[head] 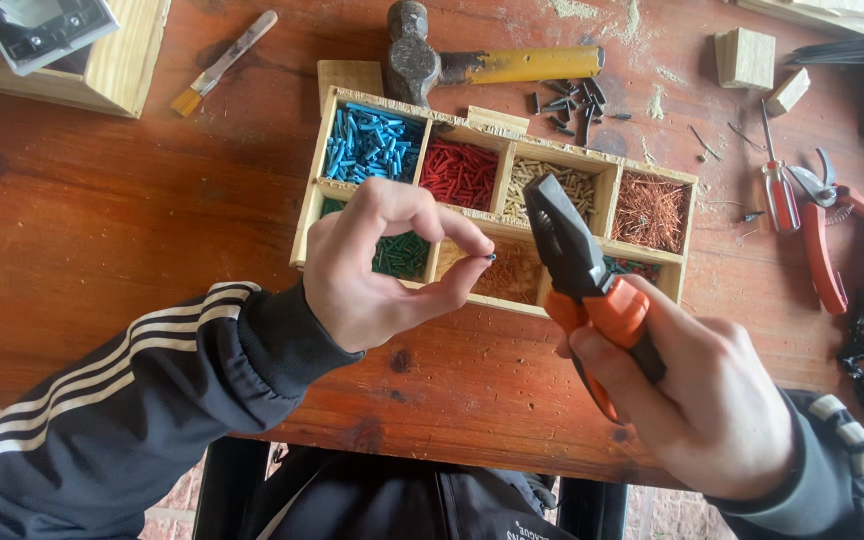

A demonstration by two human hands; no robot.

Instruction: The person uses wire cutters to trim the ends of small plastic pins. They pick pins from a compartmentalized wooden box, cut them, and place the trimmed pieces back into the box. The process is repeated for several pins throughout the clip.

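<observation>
While the left hand [372, 265] pinched a tiny blue peg [492, 257] between fingertips, clear of the compartmented wooden tray [497, 122], the right hand [697, 400] gripped orange-handled black pliers [577, 265]. Their closed jaws pointed toward eleven o'clock, ready beside the peg.

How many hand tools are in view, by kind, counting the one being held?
Hammer: 1
Paintbrush: 1
Screwdriver: 1
Red-handled pruning shears: 1
Orange-handled pliers, held in the right hand: 1
Total: 5
</observation>
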